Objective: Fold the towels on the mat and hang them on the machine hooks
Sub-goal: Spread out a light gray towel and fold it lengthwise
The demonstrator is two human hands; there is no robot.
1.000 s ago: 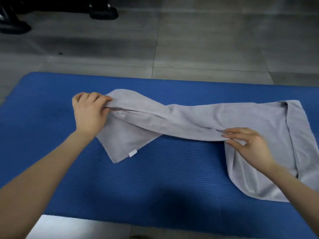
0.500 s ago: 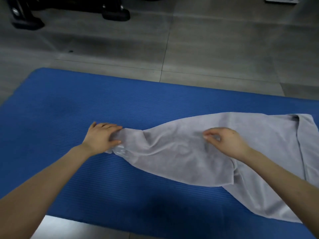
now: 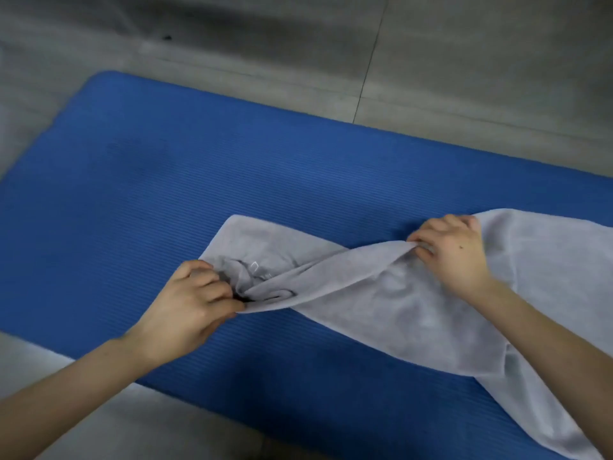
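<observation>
Fingers (image 3: 212, 288) of the left hand (image 3: 185, 307) curl tight and pinch a bunched corner at one end of the gray towel (image 3: 398, 310). The fingers (image 3: 429, 232) of the right hand (image 3: 454, 257) curl too and grip the far edge of the same towel, part way along it. Between the two sets of fingers the cloth is pulled into a twisted band, lifted a little off the blue mat (image 3: 166, 180). The towel's long side runs from the left fingers, past the right fingers, and on out of the picture. Most of the cloth lies flat on the mat beyond and below the right fingers. The left hand is the one at the towel's end, so I think it has to untwist that corner before a neat fold can be made. I count one towel, one mat and two hands. No machine and no hooks show, only gray floor (image 3: 232, 54) past the mat.
</observation>
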